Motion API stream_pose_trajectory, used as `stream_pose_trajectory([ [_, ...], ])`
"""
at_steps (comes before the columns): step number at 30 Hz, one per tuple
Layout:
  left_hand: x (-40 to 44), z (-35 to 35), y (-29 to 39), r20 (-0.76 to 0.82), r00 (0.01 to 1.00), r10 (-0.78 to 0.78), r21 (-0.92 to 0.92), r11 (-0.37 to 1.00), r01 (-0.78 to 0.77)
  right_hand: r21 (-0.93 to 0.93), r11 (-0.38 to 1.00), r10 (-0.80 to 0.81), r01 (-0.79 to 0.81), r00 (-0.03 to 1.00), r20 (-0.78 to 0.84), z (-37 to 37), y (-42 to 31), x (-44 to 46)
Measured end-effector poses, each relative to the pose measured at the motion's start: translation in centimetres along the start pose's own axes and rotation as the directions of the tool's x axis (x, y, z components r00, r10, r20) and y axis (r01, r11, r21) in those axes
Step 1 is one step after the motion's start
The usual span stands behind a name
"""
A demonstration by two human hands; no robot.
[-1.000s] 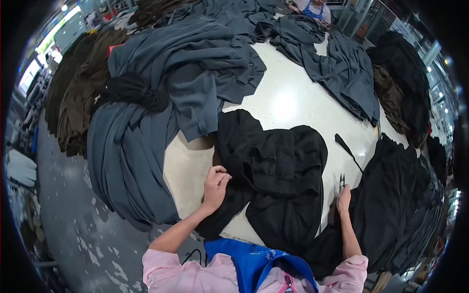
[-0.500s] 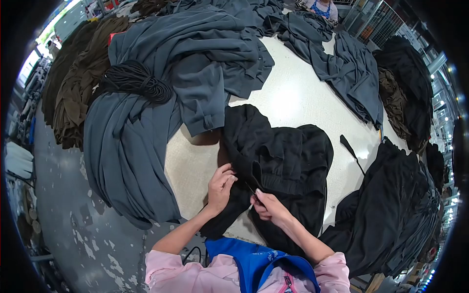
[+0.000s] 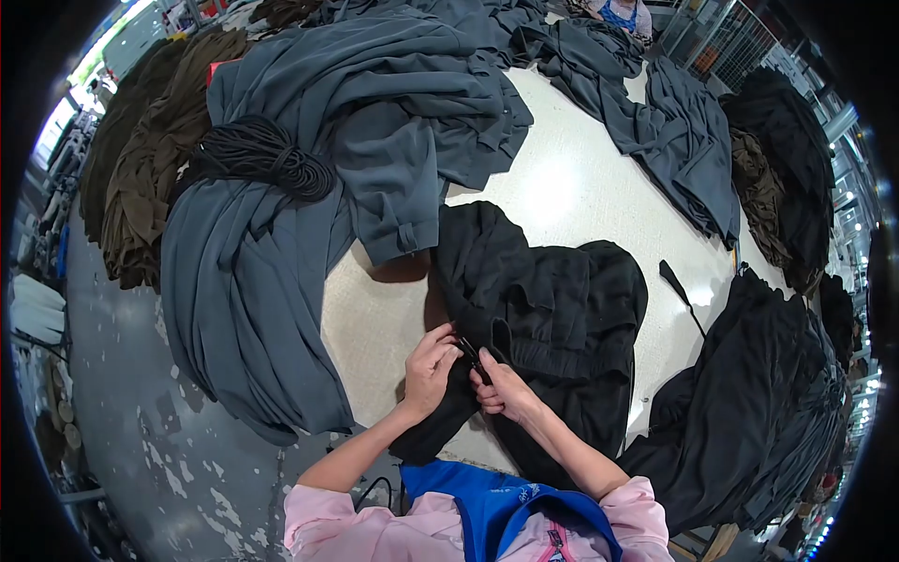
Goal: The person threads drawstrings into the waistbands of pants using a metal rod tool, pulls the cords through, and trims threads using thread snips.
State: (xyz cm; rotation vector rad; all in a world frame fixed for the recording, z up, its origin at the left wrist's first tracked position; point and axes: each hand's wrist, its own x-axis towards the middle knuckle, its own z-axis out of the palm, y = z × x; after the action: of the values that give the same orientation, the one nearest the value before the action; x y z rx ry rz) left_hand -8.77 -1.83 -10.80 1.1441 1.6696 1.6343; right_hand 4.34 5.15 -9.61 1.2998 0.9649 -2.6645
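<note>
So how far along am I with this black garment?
Partway, I'd say. Done: the black garment is on the table. In hand: your left hand's fingers are at its edge, and your right hand holds a small dark tool there. Left: that spot, probably. Whether the gray cloth is finished or waiting, I can't tell.

Garment (image 3: 562, 314): black | draped cloth (image 3: 248, 309): slate grey | tabletop (image 3: 599, 187): off-white | apron (image 3: 506, 510): blue
</note>
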Motion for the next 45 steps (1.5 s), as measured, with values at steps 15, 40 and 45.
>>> stream_pose_trajectory([
  [15,-0.7,-0.8,-0.3,0.027,0.999,0.019,0.050,0.999,-0.020,-0.049,0.990,-0.128,0.130,0.990,0.053,-1.4,1.5,-2.8],
  [40,11.0,-0.3,10.2,0.675,0.712,-0.193,0.122,0.981,0.150,-0.653,0.482,-0.872,0.584,0.393,-0.292,-14.4,-8.1,-11.5],
  [45,10.5,-4.6,7.8,0.575,0.775,-0.263,-0.238,0.852,0.466,-0.555,0.485,-0.864,0.676,0.468,-0.186,-10.4,-11.8,-10.5],
])
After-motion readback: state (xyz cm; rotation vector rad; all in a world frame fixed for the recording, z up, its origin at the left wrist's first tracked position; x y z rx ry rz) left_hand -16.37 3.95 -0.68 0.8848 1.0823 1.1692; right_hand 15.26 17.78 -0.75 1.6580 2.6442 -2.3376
